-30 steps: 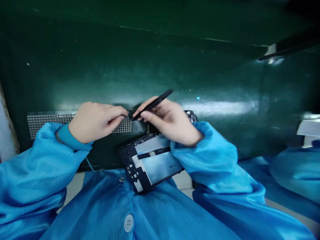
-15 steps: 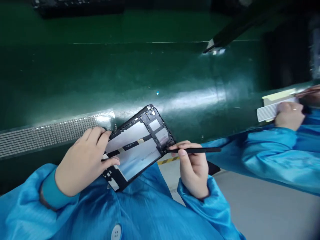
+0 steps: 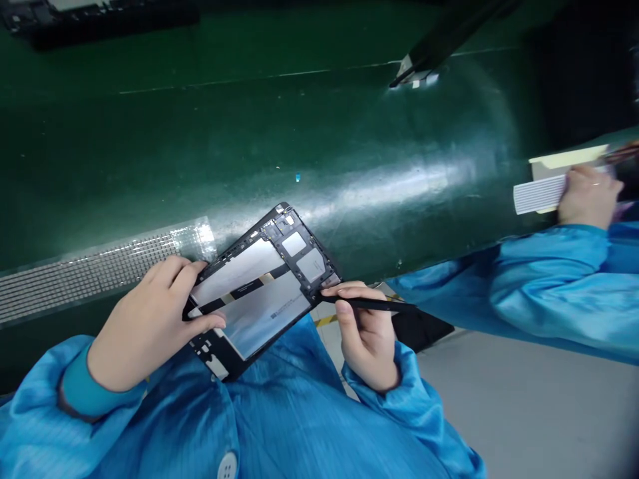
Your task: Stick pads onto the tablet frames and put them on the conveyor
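A glossy dark-green worktop (image 3: 319, 133) fills the head view, catching a streak of overhead light beyond the hands. The left hand (image 3: 144, 326) grips the near-left edge of an opened tablet frame (image 3: 259, 289), thumb across its face and fingers curled over the upper rim, tilting it off the worktop's near edge above a blue smock (image 3: 279, 412), apparently to steady it and turn its inner side up. The right hand (image 3: 367, 332) pinches a slim black stylus-like tool (image 3: 369, 305) pen-fashion, its tip touching the frame's right edge, just left of the fingers. Left of the left hand lies a strip of small gridded parts (image 3: 100, 269). Well to the right, a co-worker's hand (image 3: 589, 196) rests on a white ribbed strip (image 3: 539, 194), clear of the frame.
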The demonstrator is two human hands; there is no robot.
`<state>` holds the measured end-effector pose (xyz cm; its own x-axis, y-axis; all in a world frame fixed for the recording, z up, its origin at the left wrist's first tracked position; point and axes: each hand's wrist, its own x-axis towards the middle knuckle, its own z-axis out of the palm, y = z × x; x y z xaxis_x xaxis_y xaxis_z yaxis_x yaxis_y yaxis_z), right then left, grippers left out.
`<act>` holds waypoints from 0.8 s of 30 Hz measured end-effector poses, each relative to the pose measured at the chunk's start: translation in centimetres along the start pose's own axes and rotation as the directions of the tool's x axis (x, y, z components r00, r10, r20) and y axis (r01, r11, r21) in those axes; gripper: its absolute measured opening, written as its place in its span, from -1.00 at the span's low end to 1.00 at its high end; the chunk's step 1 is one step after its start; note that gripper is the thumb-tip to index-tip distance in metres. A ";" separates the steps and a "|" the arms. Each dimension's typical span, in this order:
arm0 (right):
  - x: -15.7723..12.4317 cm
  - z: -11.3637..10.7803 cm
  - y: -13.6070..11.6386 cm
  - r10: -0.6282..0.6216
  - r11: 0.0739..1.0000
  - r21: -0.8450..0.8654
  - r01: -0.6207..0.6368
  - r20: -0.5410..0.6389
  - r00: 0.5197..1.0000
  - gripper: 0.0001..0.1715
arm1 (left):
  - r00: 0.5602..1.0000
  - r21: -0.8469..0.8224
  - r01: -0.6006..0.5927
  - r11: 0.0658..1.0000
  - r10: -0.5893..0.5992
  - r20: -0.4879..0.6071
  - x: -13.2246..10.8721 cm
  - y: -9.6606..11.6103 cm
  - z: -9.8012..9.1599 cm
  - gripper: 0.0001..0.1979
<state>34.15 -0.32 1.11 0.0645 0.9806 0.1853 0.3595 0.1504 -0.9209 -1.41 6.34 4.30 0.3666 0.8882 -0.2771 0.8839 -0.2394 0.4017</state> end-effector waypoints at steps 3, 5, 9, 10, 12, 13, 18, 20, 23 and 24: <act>-0.2 0.3 0.1 -0.018 1.000 -0.014 0.018 0.001 1.000 -0.78 | 1.000 -0.012 0.002 1.000 -0.002 -0.001 0.1 0.0 0.0 0.21; -0.2 0.5 0.3 -0.043 0.999 -0.029 0.043 0.002 0.999 -0.72 | 1.000 -0.008 -0.006 1.000 0.006 -0.003 0.2 0.0 -0.1 0.21; -0.3 -0.5 0.3 -0.148 0.986 -0.076 0.146 -0.022 0.989 -0.67 | 0.999 -0.013 -0.037 0.999 0.037 -0.021 0.3 -0.5 -0.2 0.18; -0.6 -0.9 0.2 -0.143 0.987 -0.082 0.136 -0.078 0.987 -0.73 | 0.998 -0.015 -0.046 0.999 0.046 -0.031 0.2 -0.7 -0.1 0.16; -2.0 -1.6 -0.1 -0.038 0.997 -0.075 0.029 -0.119 0.992 -0.79 | 0.996 -0.010 -0.069 0.998 0.069 -0.054 0.0 -0.8 0.4 0.09; -3.0 -1.6 -0.3 0.053 0.997 -0.059 -0.057 -0.065 0.996 -0.77 | 0.994 -0.009 -0.081 0.997 0.080 -0.068 -0.1 -0.5 0.7 0.04; -7.4 1.0 -0.9 0.363 0.901 0.164 -0.402 0.224 0.905 -0.29 | 0.983 -0.104 -0.135 0.985 0.120 -0.138 -0.3 3.6 3.2 -0.23; -5.6 1.8 -0.8 0.418 0.880 0.235 -0.412 0.027 0.908 -0.29 | 0.966 -0.192 -0.181 0.964 0.139 -0.217 0.1 5.4 3.4 -0.14; 3.8 2.5 -0.5 0.540 0.819 0.325 -0.472 -0.162 0.826 -0.50 | 0.899 -0.321 -0.253 0.913 0.099 -0.427 0.5 6.3 1.9 -0.22; 8.3 3.0 -0.4 0.544 0.816 0.323 -0.480 -0.147 0.826 -0.49 | 0.861 -0.342 -0.272 0.900 0.069 -0.504 0.5 6.0 1.1 -0.28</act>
<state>31.73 8.10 2.00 0.3863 0.8730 -0.2979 -0.0379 -0.3076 -0.9508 4.41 4.91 5.63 0.2303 0.9458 0.2289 0.5962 -0.3231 0.7350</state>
